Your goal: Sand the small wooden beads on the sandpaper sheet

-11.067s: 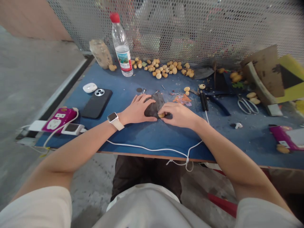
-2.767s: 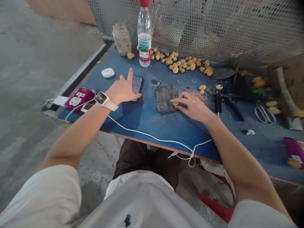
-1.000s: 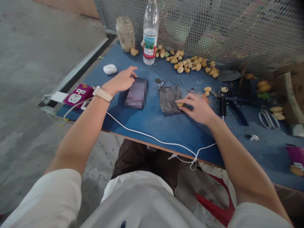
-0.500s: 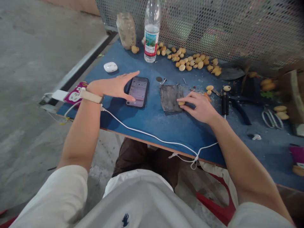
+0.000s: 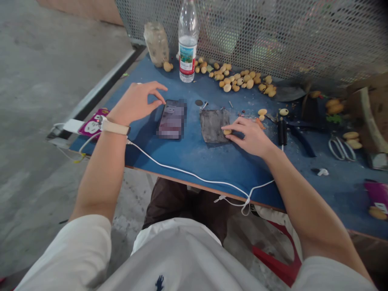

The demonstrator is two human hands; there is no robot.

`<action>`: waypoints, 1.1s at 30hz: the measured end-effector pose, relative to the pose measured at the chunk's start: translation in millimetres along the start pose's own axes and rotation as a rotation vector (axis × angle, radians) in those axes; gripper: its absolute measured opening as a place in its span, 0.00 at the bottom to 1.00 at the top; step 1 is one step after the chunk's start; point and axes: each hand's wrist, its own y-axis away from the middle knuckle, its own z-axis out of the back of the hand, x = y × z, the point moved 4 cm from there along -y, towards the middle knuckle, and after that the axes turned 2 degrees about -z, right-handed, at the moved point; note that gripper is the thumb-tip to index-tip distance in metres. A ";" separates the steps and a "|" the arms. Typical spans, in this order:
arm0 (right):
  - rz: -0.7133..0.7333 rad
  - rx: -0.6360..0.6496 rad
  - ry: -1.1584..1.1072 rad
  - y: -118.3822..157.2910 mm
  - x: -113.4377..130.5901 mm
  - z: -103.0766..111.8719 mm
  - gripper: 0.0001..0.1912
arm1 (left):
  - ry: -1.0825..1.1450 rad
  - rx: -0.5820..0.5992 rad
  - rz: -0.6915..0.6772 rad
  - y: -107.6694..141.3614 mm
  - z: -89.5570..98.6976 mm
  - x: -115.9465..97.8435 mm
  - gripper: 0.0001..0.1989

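Note:
My left hand [image 5: 135,102] hovers with its fingers apart and nothing in them, the fingertips by the top left corner of a dark phone [image 5: 171,121]. That phone lies on the blue table [image 5: 182,159], its screen partly blurred out. Between thumb and fingers, my right hand [image 5: 250,136] pinches a small tan gourd [image 5: 227,132] against the right edge of a worn dark grey sheet [image 5: 214,125], which looks like sandpaper. The fingers hide much of the gourd. Just beyond the sheet are a dark round disc [image 5: 199,102] and a small metal screw-like piece [image 5: 205,105].
A water bottle [image 5: 187,60], a cloudy jar [image 5: 157,46] and many small gourds [image 5: 235,79] line the mesh panel [image 5: 257,36]. Blue-handled pliers [image 5: 303,139] and scissors [image 5: 341,148] lie right. A white cable [image 5: 182,168] crosses the front from a purple power strip [image 5: 92,124].
My left hand has lifted from over the phone's lower screen to its top left corner. The white case is now hidden behind that hand. My right hand keeps its pinch on the gourd.

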 end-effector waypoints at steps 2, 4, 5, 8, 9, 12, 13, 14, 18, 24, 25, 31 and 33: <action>-0.007 0.011 -0.003 -0.2 0.0 0.1 0.16 | -0.043 0.027 -0.024 -0.4 -1.0 -5.9 0.32; -0.014 0.015 -0.002 -0.4 -0.4 0.0 0.16 | -0.074 0.047 -0.036 -1.3 -2.9 -8.5 0.32; -0.015 0.015 -0.003 -0.5 -0.5 -0.1 0.16 | -0.080 0.048 -0.037 -1.7 -3.6 -9.0 0.33; -0.018 0.012 -0.004 -0.6 -0.8 -0.7 0.16 | -0.059 0.034 -0.029 -1.9 -4.2 -9.1 0.34; -0.020 0.012 -0.005 -0.5 -0.8 -0.8 0.16 | -0.048 0.029 -0.029 -1.8 -4.1 -9.4 0.34; -0.022 0.013 -0.005 -0.5 0.0 -0.7 0.16 | -0.044 0.013 -0.039 -1.5 -3.3 -11.0 0.34; -0.021 0.013 -0.005 -0.6 0.4 -0.5 0.16 | -0.051 0.014 -0.043 -1.6 -3.3 -11.6 0.33; -0.019 0.011 -0.004 -0.6 0.9 -0.2 0.16 | -0.056 0.015 -0.043 -1.9 -3.5 -11.9 0.33; -0.006 0.007 -0.015 -0.9 1.8 0.5 0.16 | -0.036 0.005 -0.017 -3.3 -4.9 -10.8 0.33; -0.017 0.013 -0.015 -1.1 -0.9 -0.2 0.16 | -0.042 0.077 0.033 -3.1 -8.4 -7.0 0.35; -0.018 0.017 -0.015 -1.2 -0.9 -0.2 0.16 | -0.034 0.075 0.040 -2.8 -7.6 -6.9 0.36; -0.024 0.038 -0.043 -3.1 1.4 -0.1 0.17 | -0.036 0.008 0.077 -1.8 -9.0 -19.6 0.40; -0.021 0.047 -0.061 -4.3 1.6 -0.6 0.17 | -0.110 0.057 0.155 0.5 -18.9 -27.9 0.49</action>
